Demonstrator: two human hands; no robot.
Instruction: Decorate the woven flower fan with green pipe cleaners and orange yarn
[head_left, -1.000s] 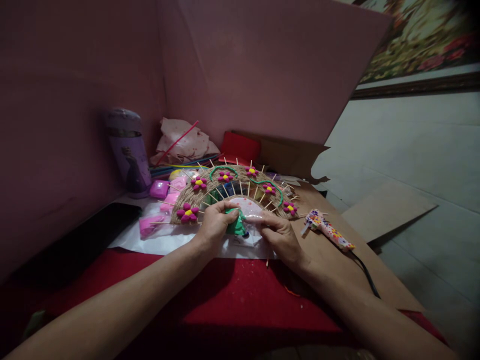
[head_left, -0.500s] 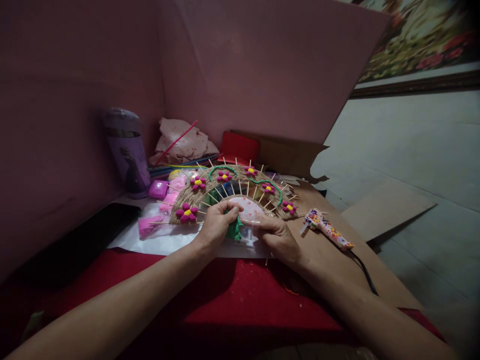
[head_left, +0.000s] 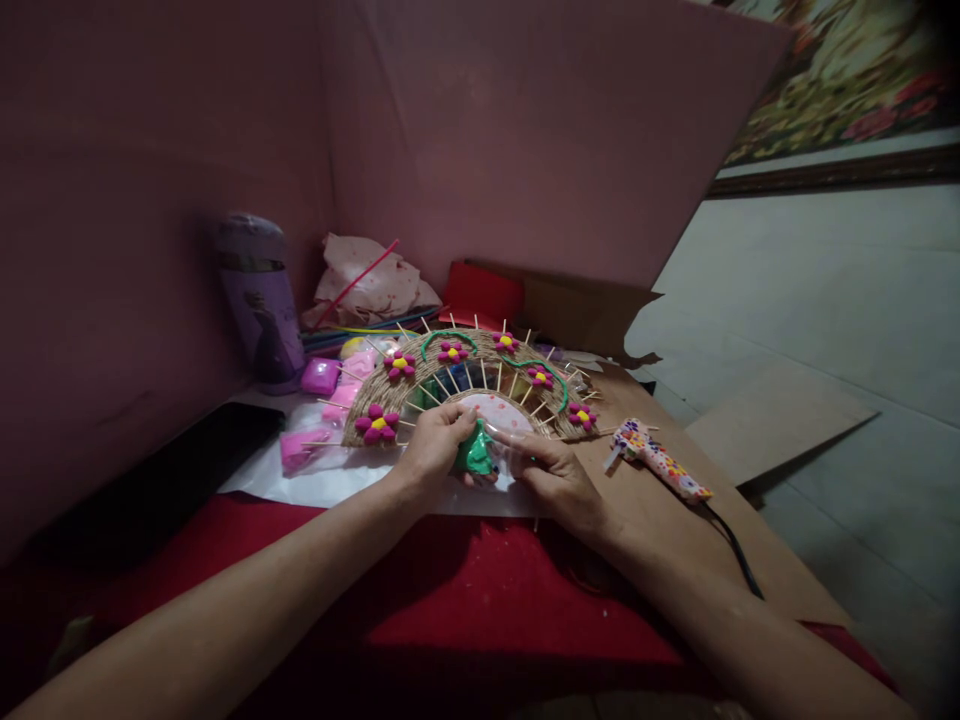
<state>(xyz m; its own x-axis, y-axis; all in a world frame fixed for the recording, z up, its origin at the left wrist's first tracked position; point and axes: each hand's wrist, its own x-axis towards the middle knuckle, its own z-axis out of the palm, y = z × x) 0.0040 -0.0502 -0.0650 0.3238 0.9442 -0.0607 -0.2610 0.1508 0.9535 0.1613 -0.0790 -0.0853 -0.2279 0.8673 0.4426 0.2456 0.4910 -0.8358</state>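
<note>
My left hand (head_left: 433, 447) is closed on a lump of green modelling clay (head_left: 475, 452) that sits in clear plastic. Close by on the right, my right hand (head_left: 564, 482) pinches the edge of the clear plastic bag (head_left: 514, 450) around the clay. Just behind both hands lies a twine-wrapped half-ring (head_left: 480, 348) with wooden sticks poking out. Pink clay flowers (head_left: 376, 424) with yellow centres and thin green clay vines (head_left: 448, 335) decorate it. A pale dotted fabric half-circle (head_left: 496, 408) fills its inner edge, partly covered by my fingers.
A floral-patterned glue gun (head_left: 660, 462) with a black cord rests on the cardboard (head_left: 675, 545) to the right. On the left are a purple tumbler (head_left: 262, 310), pink clay packets (head_left: 307, 450) and a dark flat device (head_left: 172, 480). Bunched dotted fabric (head_left: 375, 278) lies behind.
The green clay and its plastic have turned between my hands, and more of the clay shows now. Both hands stay in nearly the same place; the view has shifted slightly.
</note>
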